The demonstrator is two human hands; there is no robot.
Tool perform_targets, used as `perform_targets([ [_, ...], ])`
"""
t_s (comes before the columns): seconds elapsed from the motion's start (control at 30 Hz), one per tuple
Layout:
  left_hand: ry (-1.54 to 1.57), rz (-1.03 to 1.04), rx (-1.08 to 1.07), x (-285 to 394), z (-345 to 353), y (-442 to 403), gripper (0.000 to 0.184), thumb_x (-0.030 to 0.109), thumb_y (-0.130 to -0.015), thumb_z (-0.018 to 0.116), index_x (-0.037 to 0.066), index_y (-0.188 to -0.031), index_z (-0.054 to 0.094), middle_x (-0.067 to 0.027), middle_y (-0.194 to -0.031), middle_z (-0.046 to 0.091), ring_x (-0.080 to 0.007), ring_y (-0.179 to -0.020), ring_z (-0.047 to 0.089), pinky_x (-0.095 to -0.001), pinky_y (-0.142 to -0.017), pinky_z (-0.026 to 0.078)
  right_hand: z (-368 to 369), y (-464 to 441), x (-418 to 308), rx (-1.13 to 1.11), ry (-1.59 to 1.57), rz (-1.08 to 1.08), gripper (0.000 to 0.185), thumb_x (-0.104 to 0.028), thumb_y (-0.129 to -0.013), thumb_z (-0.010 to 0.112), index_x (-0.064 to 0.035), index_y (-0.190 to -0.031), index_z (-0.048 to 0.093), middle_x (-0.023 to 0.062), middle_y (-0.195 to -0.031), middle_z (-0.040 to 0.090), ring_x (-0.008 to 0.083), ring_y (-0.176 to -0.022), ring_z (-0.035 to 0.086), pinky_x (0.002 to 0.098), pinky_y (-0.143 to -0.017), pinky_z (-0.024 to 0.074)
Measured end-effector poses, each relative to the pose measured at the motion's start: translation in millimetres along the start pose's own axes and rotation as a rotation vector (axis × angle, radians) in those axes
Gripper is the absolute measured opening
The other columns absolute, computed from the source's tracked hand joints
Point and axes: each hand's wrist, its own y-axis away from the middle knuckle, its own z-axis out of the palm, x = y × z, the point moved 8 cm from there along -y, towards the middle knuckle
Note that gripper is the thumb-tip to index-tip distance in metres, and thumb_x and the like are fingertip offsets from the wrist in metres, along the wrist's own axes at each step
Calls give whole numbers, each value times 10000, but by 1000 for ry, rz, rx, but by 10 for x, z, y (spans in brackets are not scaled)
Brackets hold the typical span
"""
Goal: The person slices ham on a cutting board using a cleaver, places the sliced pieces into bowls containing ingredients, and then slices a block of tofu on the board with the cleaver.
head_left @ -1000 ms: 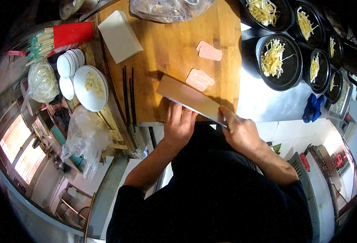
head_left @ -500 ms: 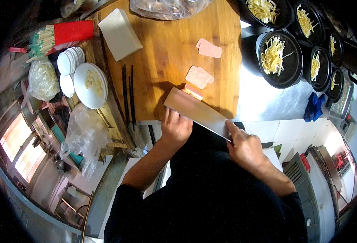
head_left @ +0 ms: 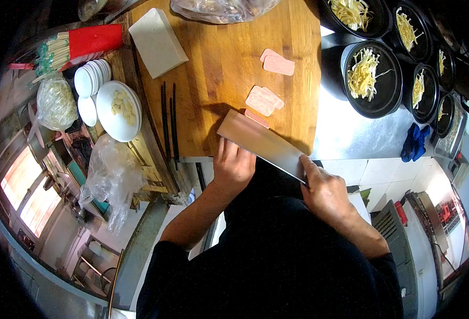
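Note:
My right hand (head_left: pixel 324 189) grips a broad cleaver (head_left: pixel 261 144) at its handle end, index finger along the blade. The blade slants across the near part of the wooden cutting board (head_left: pixel 208 69). Just beyond it a thin edge of pink luncheon meat (head_left: pixel 256 118) shows; the blade hides the rest. My left hand (head_left: pixel 234 165) is closed at the near side of the blade, its fingers bent against the meat and the fingertips partly hidden. Farther up lie overlapping meat slices (head_left: pixel 264 101) and another small pair of slices (head_left: pixel 278 65).
A pale block (head_left: pixel 158 45), dark chopsticks (head_left: pixel 169 122) and a plastic bag (head_left: pixel 224 9) lie on the board. At left are white bowls (head_left: pixel 118 111) and bagged noodles (head_left: pixel 57 103). At right stand several black bowls (head_left: pixel 388 80) with enoki mushrooms, and a blue cloth (head_left: pixel 415 142).
The cleaver's tip has shifted slightly away from me and right, and less of the meat edge shows beyond it. Both hands stay almost in place; the view has shifted slightly.

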Motion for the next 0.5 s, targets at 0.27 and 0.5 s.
perform_targets([
  [0.27,-19,12,16,21,-22,-49,328,34,-936,747,-70,-1247,734,-296,-1275,669,-540,-1198,639,-599,-1086,522,37,-16,30,0,-12,17,645,-66,-919,782,39,-1509,543,249,-1048,776,403,-877,800,484,-756,665],
  [0.5,-23,7,16,11,-13,-47,314,36,-937,745,-68,-1232,738,-300,-1258,672,-539,-1179,646,-600,-1068,532,14,-21,-23,55,17,-67,690,-76,-908,771,124,-1516,514,202,-915,754,350,-753,787,453,-655,661],
])
